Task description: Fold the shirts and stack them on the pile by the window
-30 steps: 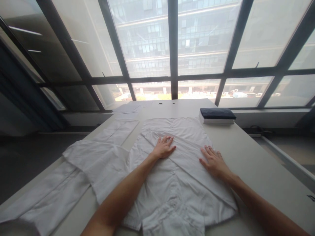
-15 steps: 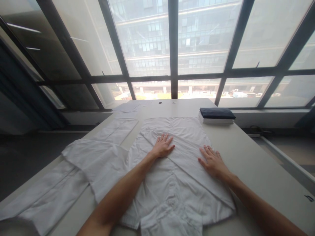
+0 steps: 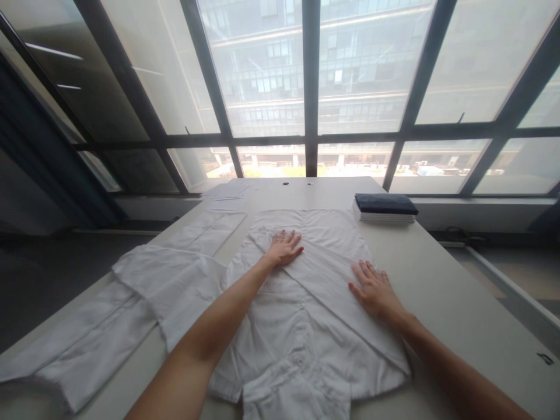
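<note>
A white button-up shirt point(image 3: 301, 326) lies spread on the white table, its collar end towards me and its button line running down the middle. My left hand point(image 3: 284, 248) rests flat on the upper middle of the shirt, fingers spread. On the shirt's right side my right hand point(image 3: 374, 289) also lies flat with its fingers apart. Creases run slantwise across the cloth between the two hands. One white sleeve point(image 3: 179, 286) extends out to the left, partly hidden behind my left forearm.
Another white garment point(image 3: 87, 344) lies along the table's left side. At the back right sits a folded stack with a dark navy cloth point(image 3: 385, 203) on top. White sheets point(image 3: 225, 195) lie at the back left. Large windows stand beyond the white table point(image 3: 455, 315).
My left hand has slid slightly left and away from me over the shirt. My right hand has barely moved, and the view has shifted a little.
</note>
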Tool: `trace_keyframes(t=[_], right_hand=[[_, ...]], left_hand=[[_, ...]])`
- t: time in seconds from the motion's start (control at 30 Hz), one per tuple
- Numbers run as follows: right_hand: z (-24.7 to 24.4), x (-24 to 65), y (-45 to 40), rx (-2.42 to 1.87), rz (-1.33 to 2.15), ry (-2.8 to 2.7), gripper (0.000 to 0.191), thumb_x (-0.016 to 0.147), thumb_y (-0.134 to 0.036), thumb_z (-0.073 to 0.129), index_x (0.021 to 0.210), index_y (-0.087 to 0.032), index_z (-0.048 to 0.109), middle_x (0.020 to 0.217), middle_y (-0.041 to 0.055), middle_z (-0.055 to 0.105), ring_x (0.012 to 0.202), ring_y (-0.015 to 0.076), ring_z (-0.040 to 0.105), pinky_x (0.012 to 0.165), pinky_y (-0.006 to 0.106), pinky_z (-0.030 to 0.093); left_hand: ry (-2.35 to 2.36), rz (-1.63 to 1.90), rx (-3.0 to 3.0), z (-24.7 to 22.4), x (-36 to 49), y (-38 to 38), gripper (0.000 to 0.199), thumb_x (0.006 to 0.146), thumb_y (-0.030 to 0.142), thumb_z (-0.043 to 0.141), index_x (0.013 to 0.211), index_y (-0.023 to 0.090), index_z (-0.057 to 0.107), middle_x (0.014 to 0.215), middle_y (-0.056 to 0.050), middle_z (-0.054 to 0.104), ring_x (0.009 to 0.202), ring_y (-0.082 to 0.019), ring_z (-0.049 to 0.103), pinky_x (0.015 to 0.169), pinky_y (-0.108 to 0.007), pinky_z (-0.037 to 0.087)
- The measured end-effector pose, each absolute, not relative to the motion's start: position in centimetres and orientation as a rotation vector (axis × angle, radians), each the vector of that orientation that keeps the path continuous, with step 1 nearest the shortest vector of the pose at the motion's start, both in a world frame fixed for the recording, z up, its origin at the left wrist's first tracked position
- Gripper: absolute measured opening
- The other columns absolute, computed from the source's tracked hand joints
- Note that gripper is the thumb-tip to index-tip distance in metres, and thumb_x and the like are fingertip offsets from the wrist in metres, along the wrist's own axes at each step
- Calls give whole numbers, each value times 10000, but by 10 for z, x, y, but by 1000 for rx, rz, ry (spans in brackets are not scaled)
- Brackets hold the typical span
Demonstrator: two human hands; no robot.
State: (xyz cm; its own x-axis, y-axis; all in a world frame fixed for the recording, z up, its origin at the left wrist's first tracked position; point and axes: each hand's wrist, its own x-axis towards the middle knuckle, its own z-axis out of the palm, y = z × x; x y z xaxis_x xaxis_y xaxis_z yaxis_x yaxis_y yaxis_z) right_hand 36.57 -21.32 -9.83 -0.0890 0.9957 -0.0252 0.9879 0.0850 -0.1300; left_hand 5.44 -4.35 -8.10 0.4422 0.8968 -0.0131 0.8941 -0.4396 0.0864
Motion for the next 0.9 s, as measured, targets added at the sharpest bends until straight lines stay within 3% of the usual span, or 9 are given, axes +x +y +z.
trace_keyframes(t=[0.23,0.47,0.7,0.9], right_hand=[[-100,367,-213,-2061,159,-2263,643,1028,-506,281,1592,-196,298,1679,117,175,1549,292,127,1205,586,140],[-100,367,-213,-2065,154,-2261,641,1025,-502,282,1587,-195,309,1676,111,194,1547,289,145,1204,585,152],[-104,369,-212,-2072,126,-2259,641,1019,-513,289,1578,-203,328,1673,100,215,1543,286,168,1203,591,169],[-116,376,-211,-2052,47,-2265,652,1013,-527,255,1563,-195,362,1660,105,256,1533,303,203,1190,607,211]], left_hand=[[1698,58,2499,-80,57,-44,705,961,723,325,1581,387,302,1684,-81,173,1526,-439,85,1159,-696,76],[1637,248,2572,-62,68,-72,638,1015,528,407,1592,275,311,1681,-83,195,1543,-376,81,1204,-597,160],[1376,585,2613,-22,29,-132,458,983,343,457,1408,216,570,1473,-76,558,1370,-235,498,1175,-398,357],[1736,736,2437,-21,-62,-150,421,945,305,474,1316,178,629,1431,-93,586,1343,-234,523,1172,-377,379]])
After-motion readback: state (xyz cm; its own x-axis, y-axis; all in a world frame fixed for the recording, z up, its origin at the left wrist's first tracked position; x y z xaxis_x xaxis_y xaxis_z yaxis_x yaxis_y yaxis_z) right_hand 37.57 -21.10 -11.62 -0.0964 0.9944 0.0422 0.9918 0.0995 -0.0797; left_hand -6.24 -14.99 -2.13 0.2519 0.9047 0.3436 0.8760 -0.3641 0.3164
